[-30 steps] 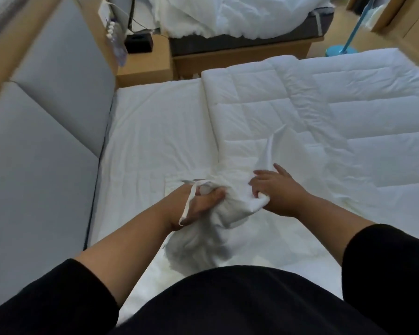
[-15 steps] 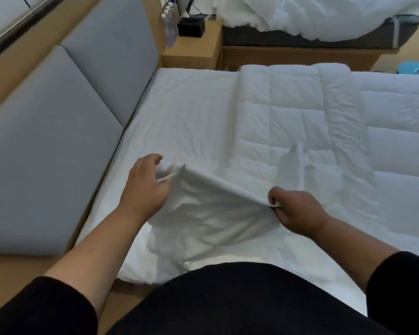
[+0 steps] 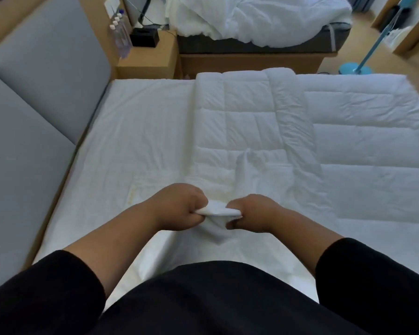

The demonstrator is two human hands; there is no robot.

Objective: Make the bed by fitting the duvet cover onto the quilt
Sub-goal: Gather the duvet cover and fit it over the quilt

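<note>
— Grey padded headboard (image 3: 46, 97) runs along our left, and the bed (image 3: 140, 131) with its white sheet fills the middle. What do we have lying on it?

— We have the quilt (image 3: 336, 131), white and stitched in squares, spread over the right part of the bed, with one long fold bunched across it. Its left edge lies folded back, so the sheet is bare beside the headboard.

— And the duvet cover (image 3: 218, 211)?

— We hold it right in front of us, near the bed's closest edge. Our left hand (image 3: 179, 206) pinches one end of a small bunched bit of the white cloth, fingers curled round it. Our right hand (image 3: 252, 211) grips the other end the same way, thumb underneath. The two hands sit close together, with only that short strip of cloth between them. More of the cover hangs below our hands and trails up onto the quilt.

— What do we see farther off?

— We see a wooden nightstand (image 3: 148, 61) past the headboard, with a few clear bottles (image 3: 120, 32) and a black box (image 3: 144, 37) on it. Beyond it stands a second bed (image 3: 259, 20) heaped with white bedding. A blue floor stand (image 3: 358, 66) is at the far right.
</note>
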